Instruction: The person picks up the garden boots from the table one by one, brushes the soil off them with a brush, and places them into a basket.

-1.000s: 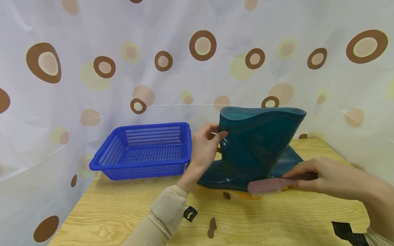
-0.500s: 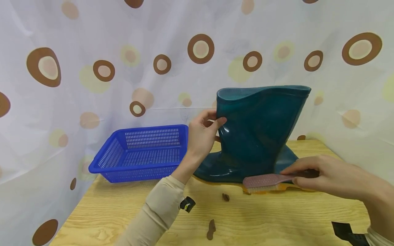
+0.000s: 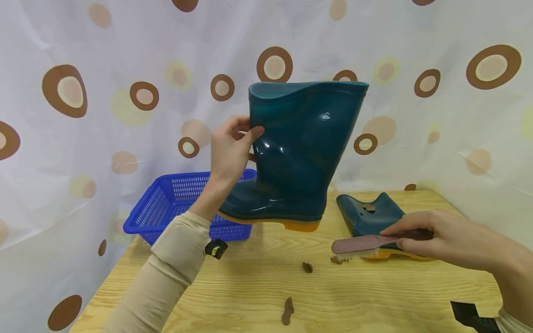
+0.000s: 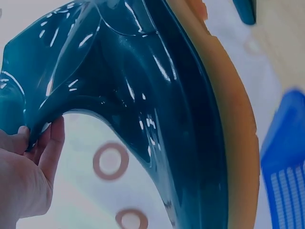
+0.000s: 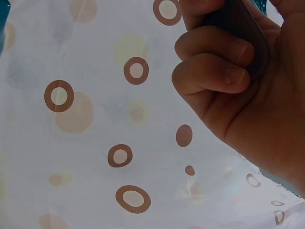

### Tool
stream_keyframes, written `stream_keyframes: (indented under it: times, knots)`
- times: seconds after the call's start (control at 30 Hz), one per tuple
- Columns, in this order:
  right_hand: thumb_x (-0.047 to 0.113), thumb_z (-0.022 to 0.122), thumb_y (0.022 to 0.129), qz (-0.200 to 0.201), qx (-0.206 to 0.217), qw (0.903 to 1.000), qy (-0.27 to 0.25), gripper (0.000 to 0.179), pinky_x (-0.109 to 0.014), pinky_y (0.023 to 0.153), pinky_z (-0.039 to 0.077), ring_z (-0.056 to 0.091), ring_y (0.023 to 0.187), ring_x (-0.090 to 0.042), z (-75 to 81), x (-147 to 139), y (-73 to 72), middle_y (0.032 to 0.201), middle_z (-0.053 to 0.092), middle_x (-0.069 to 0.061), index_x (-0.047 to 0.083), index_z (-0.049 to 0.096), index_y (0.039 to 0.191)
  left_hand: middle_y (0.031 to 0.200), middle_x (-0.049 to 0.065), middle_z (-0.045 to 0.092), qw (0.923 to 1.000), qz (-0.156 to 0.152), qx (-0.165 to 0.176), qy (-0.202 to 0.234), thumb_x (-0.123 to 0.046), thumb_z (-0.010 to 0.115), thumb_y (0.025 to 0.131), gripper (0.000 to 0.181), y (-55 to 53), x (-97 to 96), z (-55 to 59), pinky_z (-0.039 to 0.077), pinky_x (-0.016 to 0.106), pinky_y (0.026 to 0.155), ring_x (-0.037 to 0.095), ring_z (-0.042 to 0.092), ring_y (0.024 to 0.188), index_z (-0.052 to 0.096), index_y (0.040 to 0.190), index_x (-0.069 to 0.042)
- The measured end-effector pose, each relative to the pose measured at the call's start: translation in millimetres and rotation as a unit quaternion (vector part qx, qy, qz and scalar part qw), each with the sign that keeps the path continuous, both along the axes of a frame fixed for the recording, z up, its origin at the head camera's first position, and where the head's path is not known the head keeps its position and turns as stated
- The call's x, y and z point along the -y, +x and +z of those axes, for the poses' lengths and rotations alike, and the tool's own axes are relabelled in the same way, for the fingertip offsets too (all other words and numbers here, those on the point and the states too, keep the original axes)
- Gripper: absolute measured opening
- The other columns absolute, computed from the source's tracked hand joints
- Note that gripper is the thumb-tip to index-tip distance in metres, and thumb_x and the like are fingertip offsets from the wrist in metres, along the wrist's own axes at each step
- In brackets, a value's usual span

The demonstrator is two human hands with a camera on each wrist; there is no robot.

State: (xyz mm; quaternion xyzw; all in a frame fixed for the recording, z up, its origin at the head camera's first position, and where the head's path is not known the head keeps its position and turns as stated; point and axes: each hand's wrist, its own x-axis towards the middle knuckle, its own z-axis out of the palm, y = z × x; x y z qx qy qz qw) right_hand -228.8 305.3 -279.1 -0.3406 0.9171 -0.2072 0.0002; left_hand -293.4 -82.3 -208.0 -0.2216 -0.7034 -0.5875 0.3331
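A teal rubber boot (image 3: 295, 152) with a yellow-orange sole hangs upright above the table, its toe pointing left in front of the basket. My left hand (image 3: 231, 150) pinches the front edge of its shaft between thumb and fingers, as the left wrist view shows of the boot (image 4: 157, 95) too. On the right, my right hand (image 3: 445, 238) grips the handle of a pinkish brush (image 3: 360, 244), bristles facing down, low over the table. Behind the brush lies a second teal boot (image 3: 370, 215), partly hidden, with a brown scrap on it. Curled fingers (image 5: 214, 71) wrap the handle in the right wrist view.
A blue perforated plastic basket (image 3: 166, 203) stands at the back left, partly behind the left arm and the boot. Small brown scraps (image 3: 288, 311) lie on the wooden table (image 3: 250, 286). A patterned curtain (image 3: 316, 41) hangs behind the table.
My left hand has lifted the boot off the table and carried it up and left, uncovering the second boot. My right hand with the brush has stayed almost in place.
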Motion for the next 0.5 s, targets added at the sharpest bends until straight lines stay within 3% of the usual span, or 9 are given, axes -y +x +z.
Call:
stream_keyframes:
  times: [0.23,0.5]
  knots:
    - [0.015,0.061,0.098,0.0,-0.012,0.9999,0.001,0.025,-0.02,0.052,0.038,0.049,0.063,0.003,-1.1,-0.9,0.4,0.092,0.061,0.018,0.022,0.07,0.121,0.103,0.013,0.069,0.9984,0.057,-0.002,0.003,-0.016,0.07,0.092,0.025,-1.9,44.4,15.9,0.058,0.025,0.053,0.016,0.067,0.082,0.07,0.114,-0.004]
    - [0.019,0.061,0.099,-0.015,-0.001,0.9998,0.016,0.025,-0.02,0.054,0.039,0.049,0.067,0.003,0.1,-0.3,-1.0,0.1,0.065,0.017,0.025,0.07,0.121,0.094,0.005,0.069,0.9896,0.142,0.012,0.019,-0.021,0.072,0.091,0.026,-10.1,87.8,20.1,0.055,0.021,0.049,0.012,0.064,0.071,0.071,0.112,-0.004]
